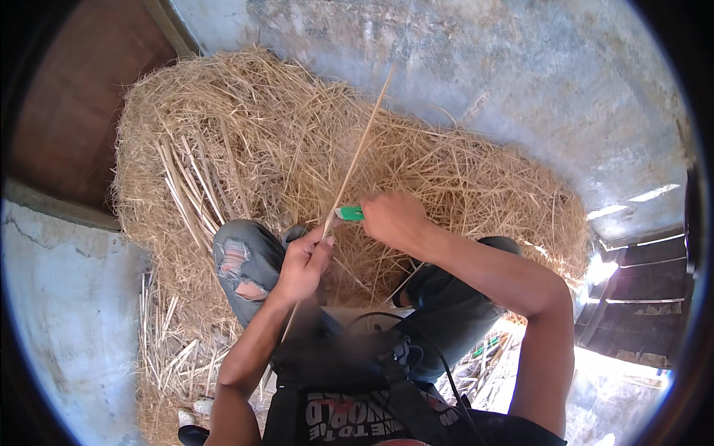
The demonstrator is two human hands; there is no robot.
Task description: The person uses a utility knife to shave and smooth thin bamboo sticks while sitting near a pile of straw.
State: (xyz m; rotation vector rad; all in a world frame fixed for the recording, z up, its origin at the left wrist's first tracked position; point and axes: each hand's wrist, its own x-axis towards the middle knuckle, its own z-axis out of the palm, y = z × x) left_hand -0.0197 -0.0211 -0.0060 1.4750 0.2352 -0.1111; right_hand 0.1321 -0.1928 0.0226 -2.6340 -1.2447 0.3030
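Observation:
My left hand point(303, 262) is closed around a long, thin tan stalk point(363, 140), which slants up and away to the right over the straw. Its lower end runs down past my left wrist toward my lap. My right hand point(394, 220) grips a green-handled cutter knife point(349, 213), slightly blurred. The knife's tip meets the stalk just above my left fingers; whether the blade is in the stalk I cannot tell.
A big heap of dry straw point(275, 126) spreads before my knees. Several pale stalks point(186, 186) lie on it at the left. A grey wall point(506, 59) rises behind, a brown door-like panel point(74, 97) stands far left, and dark slats point(639, 282) are at the right.

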